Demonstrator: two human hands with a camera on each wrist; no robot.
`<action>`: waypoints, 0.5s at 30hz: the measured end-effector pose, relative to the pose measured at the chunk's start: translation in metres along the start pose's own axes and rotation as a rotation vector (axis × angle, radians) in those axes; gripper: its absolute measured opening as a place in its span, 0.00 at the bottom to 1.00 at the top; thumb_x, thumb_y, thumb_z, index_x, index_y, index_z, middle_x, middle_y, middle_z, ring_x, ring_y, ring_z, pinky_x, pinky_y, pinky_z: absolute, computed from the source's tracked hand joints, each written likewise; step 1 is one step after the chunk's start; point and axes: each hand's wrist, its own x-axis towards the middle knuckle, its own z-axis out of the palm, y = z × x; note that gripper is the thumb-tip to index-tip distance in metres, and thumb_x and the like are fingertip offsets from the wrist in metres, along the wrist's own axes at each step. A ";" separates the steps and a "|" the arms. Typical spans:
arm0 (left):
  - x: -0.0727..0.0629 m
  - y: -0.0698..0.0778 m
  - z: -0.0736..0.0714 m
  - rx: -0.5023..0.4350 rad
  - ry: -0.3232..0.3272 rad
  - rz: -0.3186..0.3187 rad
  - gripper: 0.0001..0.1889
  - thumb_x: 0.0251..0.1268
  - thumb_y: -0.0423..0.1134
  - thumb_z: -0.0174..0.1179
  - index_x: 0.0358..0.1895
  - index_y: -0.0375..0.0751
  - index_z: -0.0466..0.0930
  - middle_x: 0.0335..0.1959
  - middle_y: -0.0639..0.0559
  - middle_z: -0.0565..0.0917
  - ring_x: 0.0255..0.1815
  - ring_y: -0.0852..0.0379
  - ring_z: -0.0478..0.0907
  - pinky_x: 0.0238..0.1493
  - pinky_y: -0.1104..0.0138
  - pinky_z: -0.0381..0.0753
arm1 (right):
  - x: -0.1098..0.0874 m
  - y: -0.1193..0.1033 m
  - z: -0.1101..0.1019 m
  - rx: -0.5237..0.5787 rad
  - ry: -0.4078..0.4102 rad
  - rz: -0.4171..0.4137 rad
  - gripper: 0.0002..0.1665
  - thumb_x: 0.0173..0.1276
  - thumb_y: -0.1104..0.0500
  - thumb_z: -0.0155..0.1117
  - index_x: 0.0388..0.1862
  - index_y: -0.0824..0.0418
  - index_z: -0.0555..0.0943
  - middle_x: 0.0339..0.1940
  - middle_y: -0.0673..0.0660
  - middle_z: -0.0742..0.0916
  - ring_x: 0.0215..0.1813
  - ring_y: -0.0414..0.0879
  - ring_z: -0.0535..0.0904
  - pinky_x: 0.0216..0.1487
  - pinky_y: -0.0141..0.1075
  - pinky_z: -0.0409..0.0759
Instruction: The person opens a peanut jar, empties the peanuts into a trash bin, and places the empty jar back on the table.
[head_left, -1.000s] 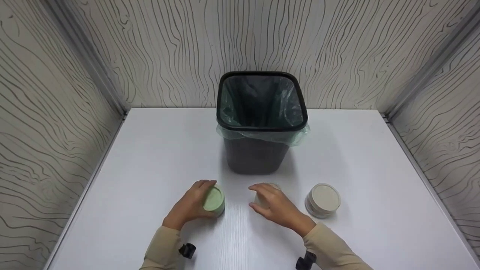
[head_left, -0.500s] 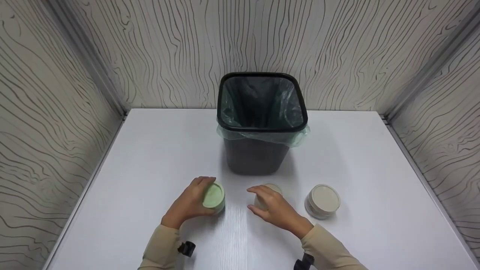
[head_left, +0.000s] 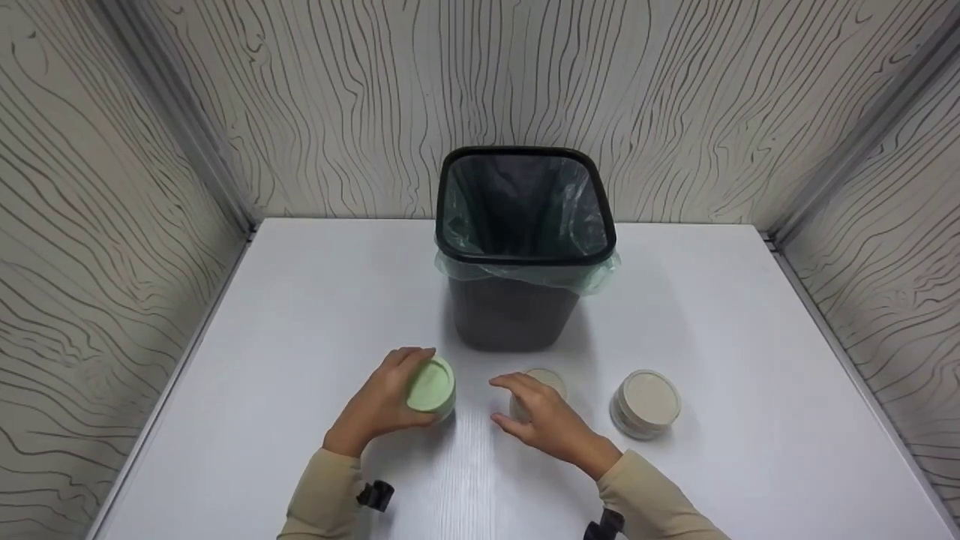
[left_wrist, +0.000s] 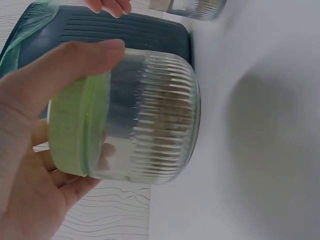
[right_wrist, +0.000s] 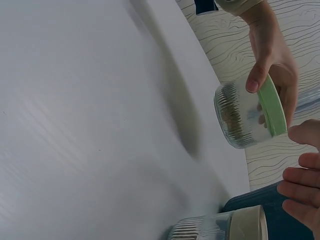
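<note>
My left hand (head_left: 382, 401) grips a glass jar (head_left: 431, 386) with a light green lid, thumb and fingers around the lid end. In the left wrist view this jar (left_wrist: 155, 117) has ribbed glass sides, shows something brownish near its base, and hangs above the table, apart from its shadow. My right hand (head_left: 551, 420) hovers in front of a second jar (head_left: 549, 379) with a beige lid and partly hides it in the head view. Its fingers (right_wrist: 302, 185) are loosely spread and hold nothing in the right wrist view. A third jar (head_left: 649, 401), also beige-lidded, stands further right.
A dark rectangular trash bin (head_left: 517, 315) stands at the back centre of the white table (head_left: 322, 300). Its green plastic liner (head_left: 596, 276) hangs over the black rim. Wood-patterned panels (head_left: 360, 112) close off the back and both sides.
My left hand has lifted the green-lidded jar off the table, moving it slightly away from me. The right hand has drifted a little to the left. The beige-lidded jars have stayed put.
</note>
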 end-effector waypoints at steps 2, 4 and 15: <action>0.001 0.002 0.000 0.000 0.009 0.009 0.45 0.34 0.42 0.78 0.63 0.36 0.71 0.56 0.39 0.76 0.56 0.45 0.78 0.54 0.53 0.83 | 0.000 -0.001 0.002 0.000 -0.003 0.002 0.26 0.58 0.58 0.72 0.54 0.64 0.78 0.51 0.57 0.86 0.54 0.51 0.83 0.54 0.42 0.83; 0.001 0.003 -0.001 0.002 0.017 0.014 0.45 0.34 0.43 0.78 0.63 0.37 0.71 0.56 0.40 0.77 0.56 0.46 0.78 0.55 0.54 0.83 | 0.000 -0.001 0.003 0.008 -0.001 0.010 0.26 0.57 0.58 0.73 0.54 0.64 0.78 0.51 0.58 0.86 0.55 0.51 0.82 0.54 0.42 0.83; 0.004 0.009 -0.001 0.014 0.057 0.069 0.46 0.34 0.47 0.80 0.63 0.37 0.71 0.55 0.41 0.78 0.54 0.49 0.79 0.53 0.57 0.84 | 0.003 -0.007 0.010 0.128 -0.045 0.128 0.34 0.58 0.55 0.73 0.61 0.67 0.73 0.58 0.59 0.83 0.61 0.54 0.79 0.59 0.46 0.80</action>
